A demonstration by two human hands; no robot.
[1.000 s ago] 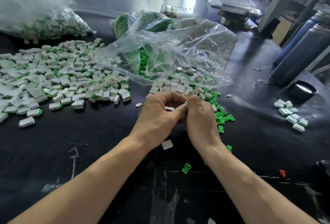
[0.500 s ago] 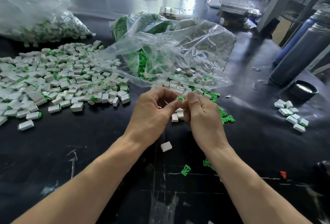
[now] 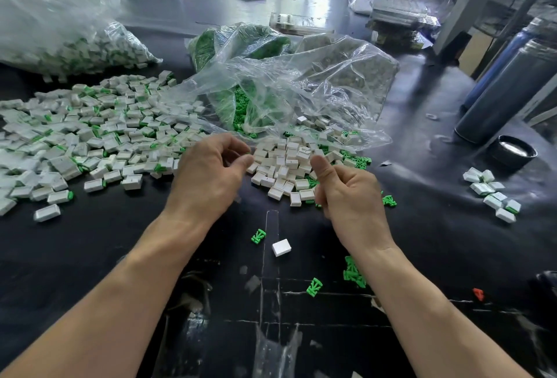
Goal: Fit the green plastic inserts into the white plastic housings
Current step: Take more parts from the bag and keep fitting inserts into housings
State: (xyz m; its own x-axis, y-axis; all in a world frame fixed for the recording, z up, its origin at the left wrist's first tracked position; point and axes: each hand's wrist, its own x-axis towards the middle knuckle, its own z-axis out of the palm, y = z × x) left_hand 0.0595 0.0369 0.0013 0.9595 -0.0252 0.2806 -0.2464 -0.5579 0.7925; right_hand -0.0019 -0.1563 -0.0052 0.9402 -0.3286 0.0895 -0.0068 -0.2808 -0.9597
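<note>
My left hand [image 3: 208, 176] hovers above the black table with its fingers curled. Its thumb and forefinger pinch a small piece, of which only a green sliver shows. To the right, my right hand [image 3: 346, 194] has its fingers folded into the palm and its thumb raised; anything inside it is hidden. Between and behind the hands lies a heap of white housings [image 3: 289, 160] with green inserts [image 3: 357, 160] at its right edge. A single white housing [image 3: 281, 247] and loose green inserts [image 3: 258, 236] lie between my forearms.
A wide spread of fitted white-and-green pieces [image 3: 90, 136] covers the left. Clear plastic bags [image 3: 301, 91] lie behind the heap, another full bag [image 3: 60, 46] at far left. A small group of pieces [image 3: 491, 194], a black lid [image 3: 514, 151] and grey cylinders [image 3: 512, 88] stand right.
My hands were pressed together at the fingertips over the heap; now they have parted, the left going left and the right moving right with its thumb up.
</note>
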